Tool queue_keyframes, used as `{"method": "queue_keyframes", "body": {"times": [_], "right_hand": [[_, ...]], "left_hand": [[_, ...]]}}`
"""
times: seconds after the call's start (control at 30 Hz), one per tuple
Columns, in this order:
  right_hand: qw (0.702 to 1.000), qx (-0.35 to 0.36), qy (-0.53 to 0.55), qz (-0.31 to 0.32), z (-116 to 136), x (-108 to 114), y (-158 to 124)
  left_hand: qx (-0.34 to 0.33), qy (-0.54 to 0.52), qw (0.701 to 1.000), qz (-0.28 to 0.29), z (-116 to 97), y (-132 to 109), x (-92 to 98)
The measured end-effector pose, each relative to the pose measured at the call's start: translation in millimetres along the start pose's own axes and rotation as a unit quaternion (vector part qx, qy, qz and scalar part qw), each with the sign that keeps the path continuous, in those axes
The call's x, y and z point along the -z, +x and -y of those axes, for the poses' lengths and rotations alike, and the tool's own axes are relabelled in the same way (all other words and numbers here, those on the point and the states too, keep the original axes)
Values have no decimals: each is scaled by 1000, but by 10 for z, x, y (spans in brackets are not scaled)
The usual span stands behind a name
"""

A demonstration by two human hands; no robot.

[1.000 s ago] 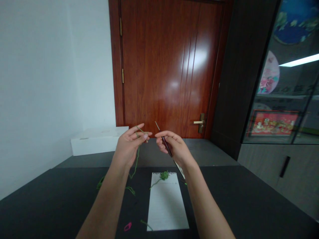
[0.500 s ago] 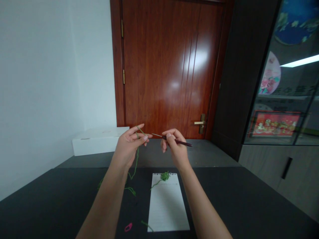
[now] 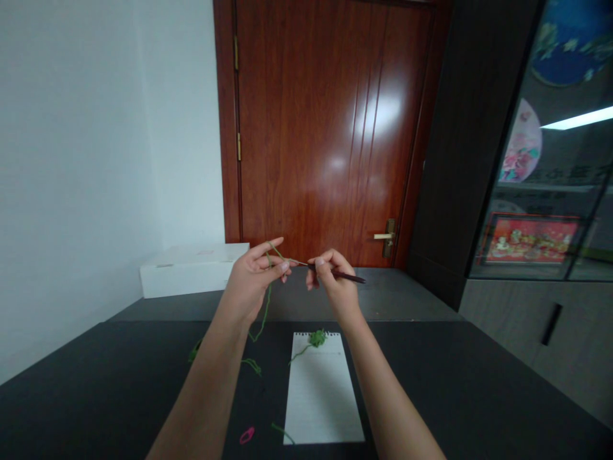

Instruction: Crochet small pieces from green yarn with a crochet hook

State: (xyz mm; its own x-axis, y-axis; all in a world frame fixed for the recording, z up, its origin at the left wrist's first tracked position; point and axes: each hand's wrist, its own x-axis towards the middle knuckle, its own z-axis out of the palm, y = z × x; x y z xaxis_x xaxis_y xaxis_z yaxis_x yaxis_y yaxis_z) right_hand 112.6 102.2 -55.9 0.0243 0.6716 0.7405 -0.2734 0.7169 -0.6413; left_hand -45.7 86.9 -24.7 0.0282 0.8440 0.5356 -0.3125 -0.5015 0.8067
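Observation:
Green yarn (image 3: pixel 267 306) loops over the raised index finger of my left hand (image 3: pixel 256 271) and hangs down toward the table. The thumb and middle finger of that hand pinch together on the yarn; any small stitches there are too fine to make out. My right hand (image 3: pixel 338 278) grips a crochet hook (image 3: pixel 351 277) with a dark handle, held like a pen. Its thin metal tip points left and meets the fingertips of my left hand. Both hands are raised above the table.
On the dark table (image 3: pixel 421 383) lies a lined paper sheet (image 3: pixel 323 402) with a small green crocheted piece (image 3: pixel 317 338) at its top. A pink stitch marker (image 3: pixel 247 436) is left of the sheet. Behind stands a white box (image 3: pixel 184 278) before a wooden door (image 3: pixel 306 128).
My hands have come closer together. The hook's tip, a little apart from my left fingertips before, now reaches them. The left hand has shifted slightly right.

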Motion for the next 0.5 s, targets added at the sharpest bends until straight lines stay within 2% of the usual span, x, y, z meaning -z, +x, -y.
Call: {"method": "queue_keyframes", "body": {"times": [0.2, 0.33, 0.5], "right_hand": [[1000, 18, 18, -1, -28, -48, 0], [998, 38, 22, -34, -69, -103, -50], [992, 110, 0, -69, -123, -117, -106]], "left_hand": [[34, -41, 998, 31, 11, -10, -19], [59, -80, 994, 50, 32, 8, -21], [52, -81, 993, 63, 11, -13, -36]]}}
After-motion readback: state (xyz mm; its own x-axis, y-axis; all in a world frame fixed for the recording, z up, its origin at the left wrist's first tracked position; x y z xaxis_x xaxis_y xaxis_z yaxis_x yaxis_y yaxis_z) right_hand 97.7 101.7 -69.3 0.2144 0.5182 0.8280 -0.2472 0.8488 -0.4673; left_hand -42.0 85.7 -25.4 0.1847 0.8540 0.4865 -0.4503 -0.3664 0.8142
